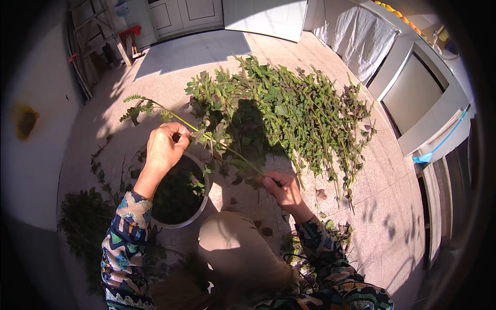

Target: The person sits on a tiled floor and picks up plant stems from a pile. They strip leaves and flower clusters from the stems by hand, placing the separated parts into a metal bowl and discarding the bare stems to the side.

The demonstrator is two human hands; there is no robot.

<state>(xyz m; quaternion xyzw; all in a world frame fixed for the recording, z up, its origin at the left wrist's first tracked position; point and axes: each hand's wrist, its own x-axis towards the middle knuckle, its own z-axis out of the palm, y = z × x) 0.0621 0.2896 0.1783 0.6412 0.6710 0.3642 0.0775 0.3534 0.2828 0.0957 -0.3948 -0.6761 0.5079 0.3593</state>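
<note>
A long green plant stalk [236,152] slants across the view in front of me, its leafy, spiky tip up at the left. My right hand [285,192] grips the stalk's lower end. With thumb and forefinger pinched together, my left hand [166,146] is at small leaves beside the stalk's middle; exactly what lies between the fingertips is hidden. Below the left hand stands a round bucket [207,190] with a pale rim. Dark leaves lie inside it, mostly in shadow, with a few sunlit ones [197,185] at the right.
A broad pile of cut leafy stalks [302,112] covers the tiled floor ahead. More greenery [85,221] lies in shade at the left. A grey mat [193,50] is by the door, a wooden frame [99,35] at upper left. Low cabinets [414,93] line the right.
</note>
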